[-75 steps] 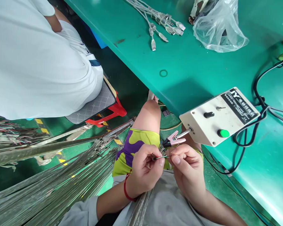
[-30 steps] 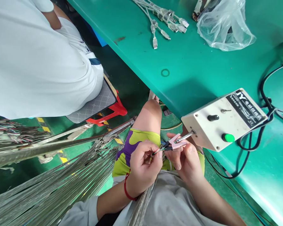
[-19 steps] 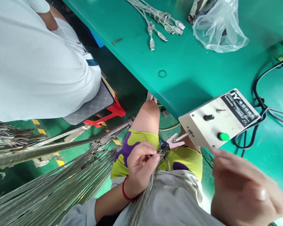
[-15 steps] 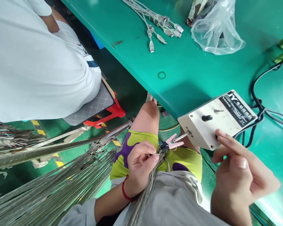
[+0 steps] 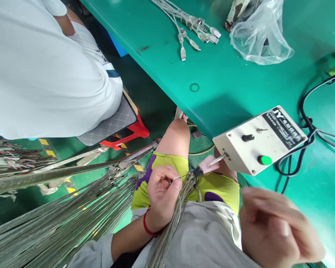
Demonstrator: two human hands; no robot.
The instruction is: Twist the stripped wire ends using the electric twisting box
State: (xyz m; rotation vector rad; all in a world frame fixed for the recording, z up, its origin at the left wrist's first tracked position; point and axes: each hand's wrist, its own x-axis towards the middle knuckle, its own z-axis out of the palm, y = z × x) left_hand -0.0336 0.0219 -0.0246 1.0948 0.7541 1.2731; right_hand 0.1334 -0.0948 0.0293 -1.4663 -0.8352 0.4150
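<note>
My left hand [image 5: 164,195] is closed in a pinch on a thin wire [image 5: 181,176], which runs to a pink clip [image 5: 209,164] with a black tip. The clip sits on the metal shaft of a white wire-twisting machine [image 5: 240,149] and is smeared, as if spinning. Below that hand, a bundle of grey cables [image 5: 175,219] lies across my lap. My right hand [image 5: 279,227] is in front of the machine, apart from its green button [image 5: 265,160]. Its fingers look bent but are smeared by motion, and I see nothing in them.
Cables with USB plugs [image 5: 198,29] and a clear plastic bag [image 5: 262,37] lie on the green table [image 5: 162,59]. Black cords [image 5: 304,111] run beside the machine. A co-worker in white [image 5: 50,74] sits on a red stool [image 5: 136,130] at left. Many cables [image 5: 72,219] hang over a rail.
My right hand has come off the green button and moved down, uncovering it. The pink clip has gone from sharp to blurred. My left hand has shifted slightly left, still pinching the wire.
</note>
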